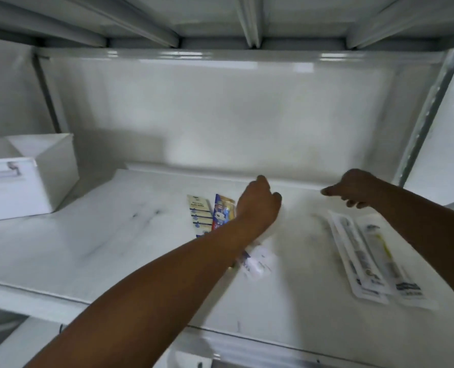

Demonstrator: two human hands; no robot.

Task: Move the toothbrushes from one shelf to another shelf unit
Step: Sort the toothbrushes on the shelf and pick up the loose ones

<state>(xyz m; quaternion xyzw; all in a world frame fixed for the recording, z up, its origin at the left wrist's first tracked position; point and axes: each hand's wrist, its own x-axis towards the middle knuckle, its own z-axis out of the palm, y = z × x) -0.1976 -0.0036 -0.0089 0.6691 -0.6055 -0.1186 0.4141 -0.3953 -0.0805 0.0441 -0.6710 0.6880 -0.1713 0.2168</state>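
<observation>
Several packaged toothbrushes lie on a white metal shelf (114, 235). A cream pack (199, 213) and a colourful pack (222, 211) lie side by side just left of my left hand (257, 203). That hand hovers over them with its fingers curled downward. A blurred white pack (259, 262) shows under my left wrist; whether the hand holds it is unclear. At the right lie overlapping clear-and-white packs (374, 261). My right hand (353, 189) hangs above their far end, one finger pointing left, holding nothing.
A white lidded box (21, 187) stands at the shelf's left end. The glossy back panel (220, 115) closes the rear, and another shelf's underside (220, 19) sits overhead. A perforated upright post (427, 115) bounds the right side.
</observation>
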